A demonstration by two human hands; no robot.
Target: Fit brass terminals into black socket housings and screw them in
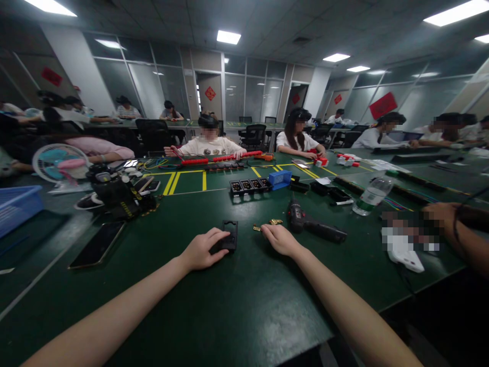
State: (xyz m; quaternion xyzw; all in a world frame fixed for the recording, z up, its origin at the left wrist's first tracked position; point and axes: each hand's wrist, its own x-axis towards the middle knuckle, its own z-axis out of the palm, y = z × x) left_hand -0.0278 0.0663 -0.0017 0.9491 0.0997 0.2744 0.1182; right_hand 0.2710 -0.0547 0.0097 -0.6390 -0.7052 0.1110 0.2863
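Observation:
My left hand grips a small black rectangular plastic housing by its left side, fingers on top and thumb at the near edge. The housing rests on the green tabletop. To the right, my right hand is closed in a pinch on a small brass-coloured metal piece that sticks out past the fingertips. Just beyond those fingers lie more brass pieces. A black power drill lies on its side to the right of my right hand.
Further back stand a black tray with round compartments and a blue bin. A phone and a fan are on the left. A bottle and another person's arm are on the right. Co-workers sit opposite.

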